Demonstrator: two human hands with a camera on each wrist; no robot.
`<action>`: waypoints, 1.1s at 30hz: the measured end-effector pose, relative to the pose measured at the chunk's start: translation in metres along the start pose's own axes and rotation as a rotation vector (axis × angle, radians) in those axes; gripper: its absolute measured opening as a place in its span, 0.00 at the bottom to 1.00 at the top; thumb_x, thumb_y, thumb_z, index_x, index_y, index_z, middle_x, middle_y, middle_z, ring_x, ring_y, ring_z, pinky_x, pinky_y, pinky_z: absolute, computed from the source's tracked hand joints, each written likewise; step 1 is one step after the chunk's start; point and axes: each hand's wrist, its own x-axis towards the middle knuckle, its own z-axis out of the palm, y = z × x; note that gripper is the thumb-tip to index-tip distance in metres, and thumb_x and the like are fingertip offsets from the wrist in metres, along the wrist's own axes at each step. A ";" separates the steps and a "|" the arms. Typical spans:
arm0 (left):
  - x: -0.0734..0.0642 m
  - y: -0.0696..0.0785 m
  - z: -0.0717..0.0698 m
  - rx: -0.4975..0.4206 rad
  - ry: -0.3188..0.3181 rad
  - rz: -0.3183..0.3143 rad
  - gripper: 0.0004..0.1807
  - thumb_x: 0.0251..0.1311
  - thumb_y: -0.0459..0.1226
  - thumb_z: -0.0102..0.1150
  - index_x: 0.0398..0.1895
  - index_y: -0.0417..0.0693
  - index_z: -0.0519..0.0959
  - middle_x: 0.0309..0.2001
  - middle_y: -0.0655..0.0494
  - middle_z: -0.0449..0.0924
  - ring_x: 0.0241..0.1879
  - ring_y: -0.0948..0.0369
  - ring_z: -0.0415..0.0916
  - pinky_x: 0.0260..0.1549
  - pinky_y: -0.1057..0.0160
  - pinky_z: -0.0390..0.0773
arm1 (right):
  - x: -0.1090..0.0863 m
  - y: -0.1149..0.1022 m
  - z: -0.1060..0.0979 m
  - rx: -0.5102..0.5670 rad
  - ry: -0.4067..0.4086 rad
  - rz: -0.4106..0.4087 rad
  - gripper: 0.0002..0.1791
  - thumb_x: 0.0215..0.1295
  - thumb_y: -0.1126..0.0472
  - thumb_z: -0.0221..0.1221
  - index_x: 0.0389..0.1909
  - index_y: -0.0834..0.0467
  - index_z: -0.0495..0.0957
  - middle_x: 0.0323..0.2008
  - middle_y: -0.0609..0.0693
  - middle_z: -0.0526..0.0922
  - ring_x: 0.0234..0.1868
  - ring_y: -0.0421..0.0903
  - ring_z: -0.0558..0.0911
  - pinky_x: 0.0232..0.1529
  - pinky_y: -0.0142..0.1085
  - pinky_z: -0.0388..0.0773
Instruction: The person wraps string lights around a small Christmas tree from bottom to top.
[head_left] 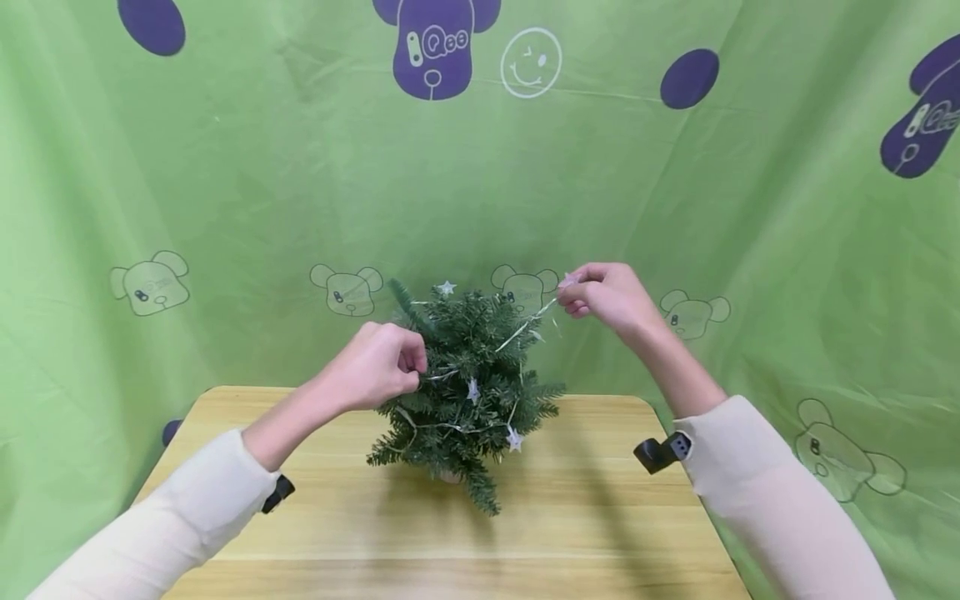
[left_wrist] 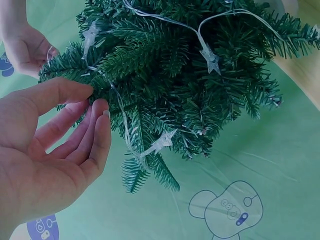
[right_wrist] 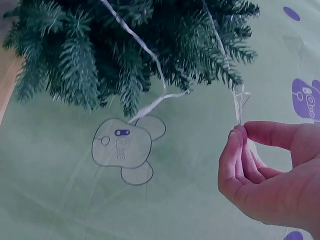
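Note:
A small artificial Christmas tree (head_left: pixel 465 342) stands on the wooden table, wound with a string of lights (head_left: pixel 517 333) bearing clear star-shaped ornaments. At the upper right, my right hand (head_left: pixel 603 296) pinches the string between thumb and fingers, with a star at its fingertips; the strand runs taut down to the branches. In the right wrist view, the hand (right_wrist: pixel 265 175) grips the thin wires just past a branch tip. My left hand (head_left: pixel 382 362) is at the tree's left side, its fingers bent and fingertips right at the needles (left_wrist: pixel 112 90); I cannot tell whether they pinch anything.
The light wooden table (head_left: pixel 300 533) extends in front of the tree. Behind and at the sides hangs a green cloth (head_left: pixel 300 167) with purple and outlined bear prints. Black wrist cameras show at the right sleeve (head_left: pixel 750 467) and the left sleeve (head_left: pixel 202 492).

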 end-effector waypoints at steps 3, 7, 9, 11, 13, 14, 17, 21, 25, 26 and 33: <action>-0.001 -0.002 -0.001 -0.004 0.003 -0.004 0.07 0.50 0.25 0.63 0.30 0.44 0.84 0.29 0.53 0.85 0.27 0.64 0.79 0.32 0.67 0.84 | -0.001 0.003 -0.006 -0.015 0.036 -0.001 0.18 0.68 0.61 0.60 0.55 0.66 0.77 0.48 0.56 0.84 0.38 0.40 0.83 0.48 0.32 0.84; 0.000 -0.003 0.000 -0.012 0.006 -0.004 0.07 0.50 0.25 0.63 0.30 0.43 0.84 0.28 0.53 0.85 0.26 0.64 0.79 0.31 0.67 0.84 | -0.007 0.005 -0.016 -0.020 0.068 -0.003 0.17 0.68 0.60 0.60 0.53 0.65 0.78 0.44 0.51 0.85 0.38 0.39 0.83 0.47 0.31 0.84; 0.000 -0.003 0.000 -0.011 0.008 0.001 0.07 0.51 0.25 0.64 0.30 0.43 0.84 0.27 0.54 0.85 0.26 0.64 0.79 0.31 0.67 0.84 | -0.012 0.004 -0.020 -0.022 0.061 -0.003 0.17 0.68 0.58 0.60 0.53 0.64 0.78 0.43 0.48 0.85 0.39 0.39 0.83 0.48 0.32 0.83; 0.001 -0.003 0.000 -0.009 0.011 0.006 0.06 0.51 0.25 0.64 0.30 0.43 0.84 0.27 0.54 0.85 0.26 0.64 0.79 0.31 0.67 0.84 | -0.018 0.002 -0.023 -0.023 0.037 -0.014 0.16 0.68 0.57 0.60 0.52 0.63 0.78 0.45 0.47 0.84 0.41 0.40 0.84 0.50 0.32 0.83; 0.001 -0.002 -0.001 -0.002 0.015 0.009 0.07 0.50 0.25 0.64 0.30 0.44 0.84 0.27 0.54 0.85 0.26 0.64 0.79 0.31 0.67 0.83 | -0.023 -0.003 -0.023 -0.015 0.005 -0.034 0.16 0.68 0.57 0.61 0.51 0.62 0.79 0.46 0.48 0.84 0.43 0.42 0.84 0.51 0.33 0.83; 0.002 -0.002 -0.001 0.000 0.015 0.006 0.07 0.50 0.25 0.64 0.30 0.44 0.84 0.28 0.53 0.85 0.26 0.64 0.79 0.31 0.67 0.83 | -0.026 -0.006 -0.023 -0.013 -0.018 -0.049 0.16 0.69 0.57 0.61 0.51 0.62 0.79 0.47 0.49 0.84 0.44 0.42 0.84 0.51 0.33 0.83; 0.002 -0.001 -0.001 0.001 0.014 -0.002 0.07 0.51 0.25 0.64 0.31 0.43 0.84 0.29 0.51 0.85 0.27 0.63 0.79 0.32 0.66 0.84 | -0.035 -0.016 -0.022 -0.009 -0.070 -0.078 0.16 0.70 0.56 0.60 0.51 0.62 0.79 0.48 0.54 0.84 0.46 0.46 0.85 0.52 0.34 0.84; 0.002 -0.001 -0.002 0.000 0.014 -0.012 0.08 0.51 0.25 0.64 0.32 0.43 0.84 0.29 0.51 0.86 0.27 0.63 0.79 0.32 0.67 0.84 | -0.045 -0.027 -0.016 -0.024 -0.123 -0.104 0.15 0.71 0.55 0.60 0.51 0.61 0.80 0.49 0.56 0.85 0.48 0.49 0.85 0.54 0.37 0.83; 0.002 -0.001 -0.002 0.003 0.015 -0.015 0.08 0.51 0.25 0.64 0.32 0.43 0.84 0.30 0.51 0.86 0.28 0.63 0.79 0.32 0.66 0.84 | -0.047 -0.034 -0.009 -0.015 -0.155 -0.131 0.14 0.70 0.55 0.60 0.50 0.59 0.80 0.48 0.54 0.85 0.49 0.50 0.85 0.58 0.41 0.81; 0.002 -0.001 -0.002 0.004 0.016 -0.015 0.08 0.51 0.25 0.64 0.32 0.43 0.84 0.30 0.51 0.86 0.28 0.63 0.79 0.32 0.66 0.84 | -0.047 -0.035 -0.008 -0.014 -0.162 -0.135 0.15 0.70 0.55 0.60 0.50 0.59 0.80 0.48 0.54 0.85 0.49 0.50 0.85 0.58 0.42 0.80; 0.002 -0.002 -0.001 -0.002 0.007 -0.021 0.08 0.51 0.24 0.64 0.32 0.44 0.84 0.30 0.52 0.85 0.29 0.63 0.80 0.34 0.66 0.84 | -0.038 -0.033 -0.010 -0.017 -0.125 -0.117 0.16 0.71 0.54 0.61 0.53 0.59 0.78 0.47 0.51 0.85 0.47 0.46 0.85 0.57 0.39 0.81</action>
